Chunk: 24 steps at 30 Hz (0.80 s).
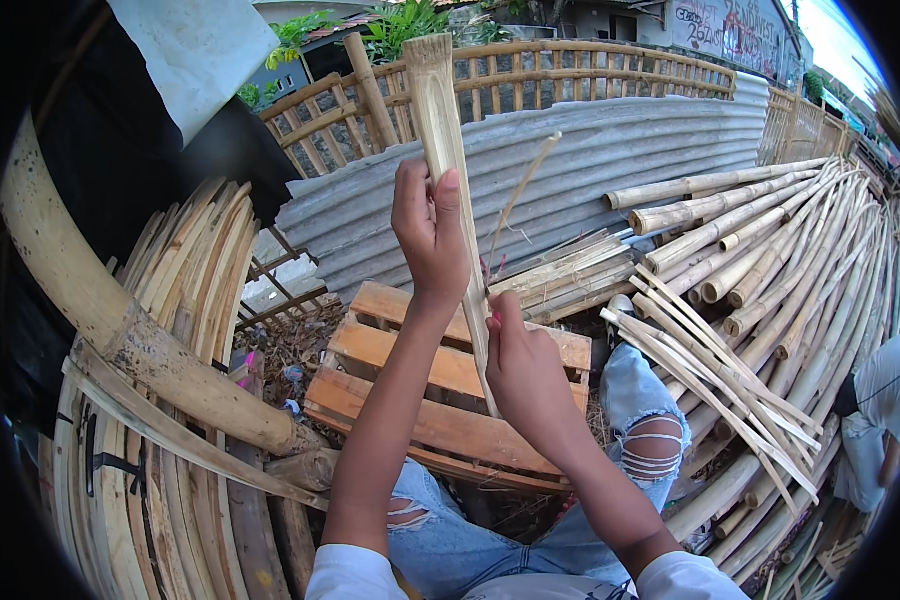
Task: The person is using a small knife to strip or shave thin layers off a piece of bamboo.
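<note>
My left hand [433, 235] is wrapped round the upper part of a long split bamboo strip [436, 110], thumb along its face. The strip stands tilted in front of me, its wide end up, its lower end over an orange-brown slatted wooden crate [370, 345]. Lower down, my right hand [532, 375] is closed against the strip's right edge. A small bit of pink shows at its fingers; what it grips is mostly hidden, and I cannot make out a blade. A thin bamboo sliver [528, 185] sticks up just right of the strip.
Bamboo poles [710, 210] are heaped at the right, with pale split strips [710, 380] on them. More split bamboo [185, 270] stands at the left, behind a thick bamboo pole [80, 260]. Corrugated sheeting [560, 150] runs behind the crate. Another person [880, 420] is at the far right.
</note>
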Motion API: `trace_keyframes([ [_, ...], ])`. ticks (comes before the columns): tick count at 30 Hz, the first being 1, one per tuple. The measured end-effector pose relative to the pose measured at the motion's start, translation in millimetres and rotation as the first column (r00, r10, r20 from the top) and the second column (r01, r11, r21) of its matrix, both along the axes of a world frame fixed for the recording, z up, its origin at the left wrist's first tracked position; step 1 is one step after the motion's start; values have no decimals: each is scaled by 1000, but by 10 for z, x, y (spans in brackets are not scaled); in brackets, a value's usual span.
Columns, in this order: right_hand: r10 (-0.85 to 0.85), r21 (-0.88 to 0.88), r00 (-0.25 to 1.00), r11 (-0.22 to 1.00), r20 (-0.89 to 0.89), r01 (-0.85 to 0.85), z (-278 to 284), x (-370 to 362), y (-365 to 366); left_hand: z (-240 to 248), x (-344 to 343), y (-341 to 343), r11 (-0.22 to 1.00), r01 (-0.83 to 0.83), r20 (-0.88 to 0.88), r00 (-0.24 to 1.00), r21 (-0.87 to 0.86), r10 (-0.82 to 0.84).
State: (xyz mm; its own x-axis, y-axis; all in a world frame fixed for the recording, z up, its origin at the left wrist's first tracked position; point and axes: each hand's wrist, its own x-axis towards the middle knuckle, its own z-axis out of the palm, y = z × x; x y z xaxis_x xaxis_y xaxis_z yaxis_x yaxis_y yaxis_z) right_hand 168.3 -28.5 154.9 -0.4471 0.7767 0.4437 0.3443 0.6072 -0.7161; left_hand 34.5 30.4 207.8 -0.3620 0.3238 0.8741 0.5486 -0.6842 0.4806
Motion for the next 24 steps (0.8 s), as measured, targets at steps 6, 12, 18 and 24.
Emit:
trace_keyframes([
  [6,-95,86,996,992,0,94,-105,-123,47,10,-29,-3,999,30,26,999,15,-30],
  [12,-15,-159,985,986,170,43,-438,-28,-16,-18,-67,49,999,37,-4,999,0,-37],
  [18,10,54,962,999,-273,5,543,104,66,44,-77,-31,1000,0,37,999,15,0],
  [24,-53,-7,994,998,91,54,-517,-65,-77,11,-41,1,1000,7,57,998,-11,-6],
])
